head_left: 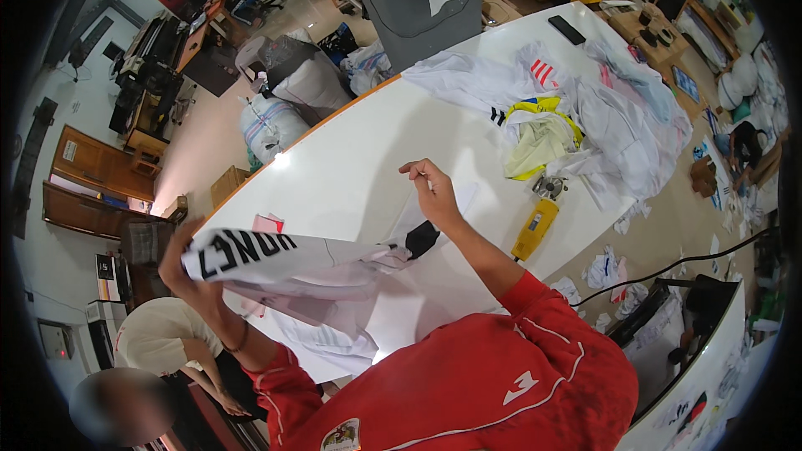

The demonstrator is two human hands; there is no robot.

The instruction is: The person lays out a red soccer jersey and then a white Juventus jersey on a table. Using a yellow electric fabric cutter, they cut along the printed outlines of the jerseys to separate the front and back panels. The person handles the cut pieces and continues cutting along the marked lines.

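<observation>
In the head view, the person's left hand (179, 266) appears to grip the end of a white cloth (327, 255) with black lettering, though blur hides how the fingers close; the right hand (433, 194) hangs above the tabletop (351, 154) with its fingers loosely bent and nothing visible in them. The cloth runs from the left hand across the near part of the tabletop toward a black patch (422, 240), its lettered end raised and its lower folds drooping. The step in hand looks like lifting and turning or spreading this 1 piece; a next move would call for keeping the left hand's grip and using the right hand to steady or flatten the other end. For room, the widest uncovered white stretch lies beyond the cloth, toward the brown-trimmed left edge and the large grey container (401, 12) at the far side. The left hand seems to be at or past that edge, near a bent-over co-worker (159, 336), so a wide swing there looks risky. On the right, a yellow cutter (535, 230) with a round metal head lies near the right forearm, and a heap of garments (622, 129) fills the tabletop beyond it; these 2 limit sideways sweeps.
</observation>
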